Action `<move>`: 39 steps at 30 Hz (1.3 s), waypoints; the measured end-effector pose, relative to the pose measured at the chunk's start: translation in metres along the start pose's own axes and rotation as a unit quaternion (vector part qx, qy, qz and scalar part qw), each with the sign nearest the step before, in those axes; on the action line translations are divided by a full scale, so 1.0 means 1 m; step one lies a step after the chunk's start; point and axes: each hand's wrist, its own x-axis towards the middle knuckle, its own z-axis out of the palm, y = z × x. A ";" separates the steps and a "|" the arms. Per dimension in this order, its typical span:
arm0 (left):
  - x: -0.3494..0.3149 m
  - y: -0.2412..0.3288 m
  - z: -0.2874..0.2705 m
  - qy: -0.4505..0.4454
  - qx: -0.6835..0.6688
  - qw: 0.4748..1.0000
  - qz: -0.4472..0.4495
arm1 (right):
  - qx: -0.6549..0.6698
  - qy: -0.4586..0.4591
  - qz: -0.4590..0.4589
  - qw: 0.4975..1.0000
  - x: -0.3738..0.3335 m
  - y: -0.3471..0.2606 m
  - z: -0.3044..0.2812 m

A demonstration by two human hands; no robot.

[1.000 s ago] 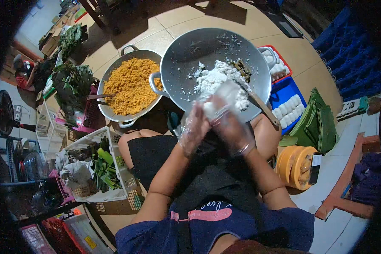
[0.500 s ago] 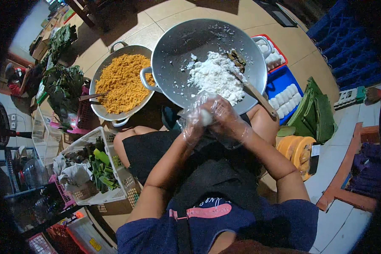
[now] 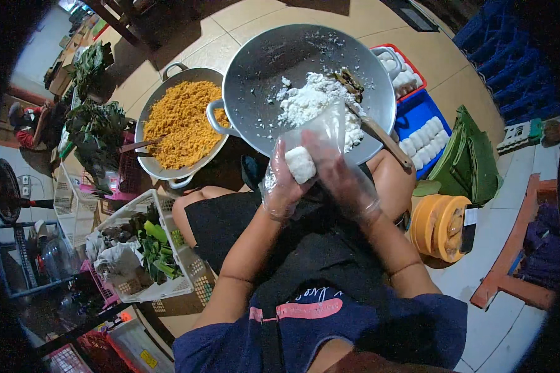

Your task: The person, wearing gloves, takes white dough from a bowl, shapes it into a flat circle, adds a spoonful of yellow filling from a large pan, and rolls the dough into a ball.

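Two bare forearms (image 3: 242,248) in a narrowing V over the black apron (image 3: 311,255). Slanting forward from the lower edge, leaning inward and nearly meeting at the near rim of the grey wok (image 3: 292,59). On the left hand (image 3: 277,184), turning the palm inward and pointing the fingers away from the body; on the right hand (image 3: 335,173), tilting the palm toward the middle and pointing the fingers forward and leftward.

Lying between both palms, against the left palm and fingers: a white rice block (image 3: 300,165). Facing upward with one broad side, pointing its long axis away from the body, slanting from far left to near right.

With the left, cupping and holding that block. With the right, spreading flat and wide beside it, a loose clear plastic glove (image 3: 359,186) sticking out past the fingertips; touching the block or not, impossible to tell.

Beyond the fingers, heaping in the wok: loose white rice (image 3: 314,99). Leaning across the right rim: a wooden handle (image 3: 386,144).
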 end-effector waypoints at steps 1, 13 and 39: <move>0.006 -0.001 -0.009 -0.015 0.011 1.000 0.006 | 0.321 0.021 0.059 0.945 0.001 0.002 -0.008; 0.030 -0.018 -0.033 -0.043 0.313 0.943 0.102 | 0.386 0.095 0.023 0.917 -0.007 0.048 0.008; 0.057 0.000 -0.010 0.146 0.352 0.889 0.254 | 0.150 -0.028 0.340 0.928 -0.107 0.404 0.131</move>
